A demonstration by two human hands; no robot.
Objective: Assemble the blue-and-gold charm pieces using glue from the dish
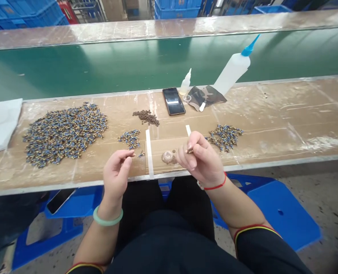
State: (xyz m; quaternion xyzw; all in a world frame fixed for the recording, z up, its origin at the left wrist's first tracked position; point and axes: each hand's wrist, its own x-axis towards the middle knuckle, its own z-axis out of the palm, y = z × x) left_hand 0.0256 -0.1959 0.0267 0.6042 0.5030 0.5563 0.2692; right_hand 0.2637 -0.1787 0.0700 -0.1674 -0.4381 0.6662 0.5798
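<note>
The right hand is closed in a pinch, thumb and forefinger gripping a small brown-and-metal component just above the front edge of the tape-covered brown worktop. The left hand is loosely curled, thumb and forefinger tips nearly together; whether a part sits between them cannot be told. Judged by appearance, such a component is light, rigid and easily dropped, and is best taken by fingertip pinch across its body. A single blue part lies on the worktop just beside the left fingertips. Loose stock lies directly on the worktop: a large heap of blue-and-brass parts at the left, a small blue-and-brass cluster near the left hand, a pile of dark brown rings behind it, and another blue-and-brass cluster right of the right hand. A small clear round dish sits between the hands; its contents are unclear. A large translucent squeeze bottle with blue nozzle and a small dropper bottle stand at the rear, beside a black smartphone.
</note>
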